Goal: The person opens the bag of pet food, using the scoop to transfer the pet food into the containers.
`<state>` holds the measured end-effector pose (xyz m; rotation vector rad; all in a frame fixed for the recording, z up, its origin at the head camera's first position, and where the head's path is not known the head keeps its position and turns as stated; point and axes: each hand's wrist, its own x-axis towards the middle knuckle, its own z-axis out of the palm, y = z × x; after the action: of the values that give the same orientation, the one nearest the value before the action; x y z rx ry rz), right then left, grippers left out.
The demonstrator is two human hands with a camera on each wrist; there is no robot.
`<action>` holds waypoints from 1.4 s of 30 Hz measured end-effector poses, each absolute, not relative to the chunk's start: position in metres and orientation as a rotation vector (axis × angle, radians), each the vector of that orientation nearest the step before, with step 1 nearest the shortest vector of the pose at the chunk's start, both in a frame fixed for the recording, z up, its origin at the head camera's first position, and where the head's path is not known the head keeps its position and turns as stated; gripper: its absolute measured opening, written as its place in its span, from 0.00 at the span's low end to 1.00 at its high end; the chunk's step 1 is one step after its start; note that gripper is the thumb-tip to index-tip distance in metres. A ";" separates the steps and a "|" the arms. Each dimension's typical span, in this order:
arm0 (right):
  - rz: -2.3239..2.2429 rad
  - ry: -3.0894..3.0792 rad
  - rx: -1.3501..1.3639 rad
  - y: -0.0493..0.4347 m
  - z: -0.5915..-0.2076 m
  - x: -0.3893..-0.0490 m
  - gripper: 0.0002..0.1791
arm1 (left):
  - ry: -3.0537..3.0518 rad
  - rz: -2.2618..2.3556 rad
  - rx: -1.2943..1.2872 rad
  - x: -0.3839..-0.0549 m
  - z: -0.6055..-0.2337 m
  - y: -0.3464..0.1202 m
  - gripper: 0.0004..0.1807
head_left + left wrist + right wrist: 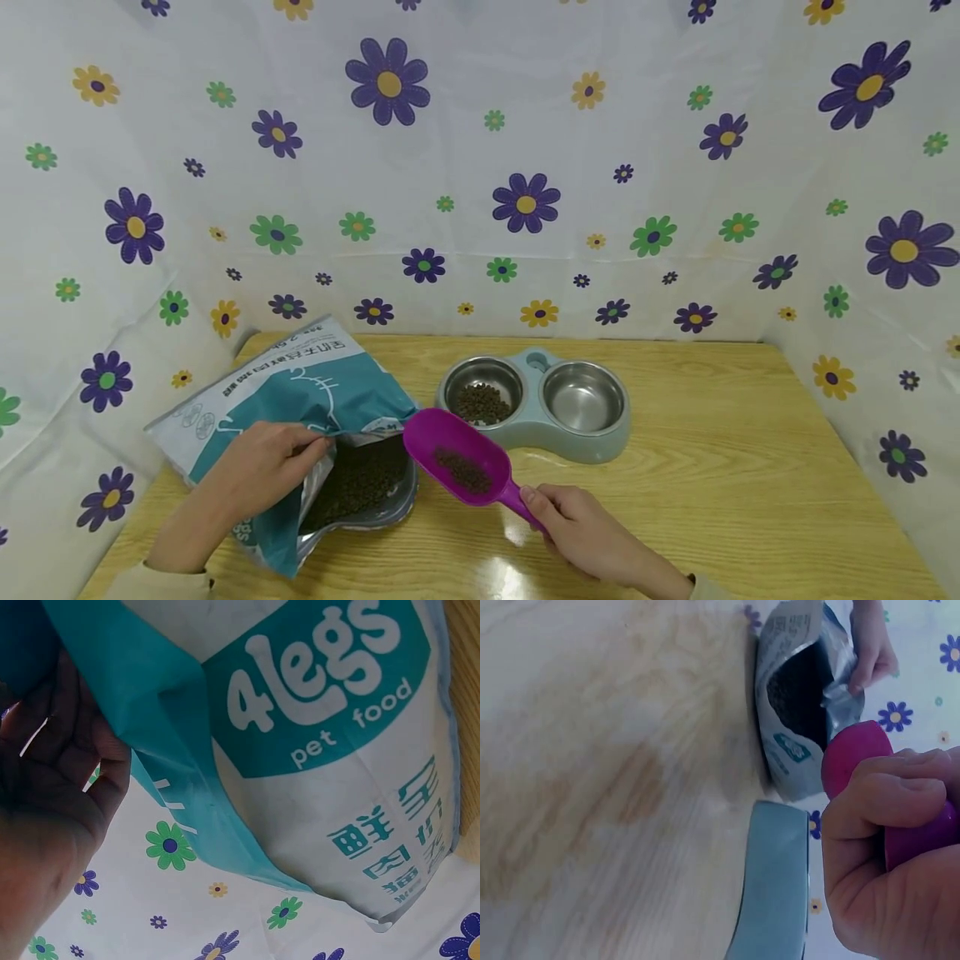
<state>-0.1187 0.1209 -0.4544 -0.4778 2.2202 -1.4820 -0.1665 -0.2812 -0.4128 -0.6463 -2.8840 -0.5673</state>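
Note:
My left hand (264,467) pinches the upper edge of the open mouth of a teal and white pet food bag (300,379), which lies on its side at the left. Brown kibble (356,483) shows inside the mouth. My right hand (581,529) grips the handle of a magenta scoop (480,450), its fingers curled round it in the right wrist view. Some kibble lies in the scoop, whose tip is between the bag's mouth and a pale blue double bowl stand (517,433). The stand's left steel bowl (483,392) holds some kibble; the right steel bowl (583,398) looks bare.
Under everything is a wood-grain table (712,450). A white sheet with printed flowers (465,150) hangs behind it and along both sides. The bowl stand is just beyond the scoop, right of the bag.

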 end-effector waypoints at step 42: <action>-0.754 2.787 -0.431 0.149 -0.380 -0.206 0.31 | -2.881 -0.593 -0.629 -0.167 -0.414 -0.282 0.22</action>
<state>-0.2056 0.1494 -0.3795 -0.4310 2.7870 -0.7538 -0.1665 -0.2825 -0.4137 -0.6291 -2.8806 -0.5925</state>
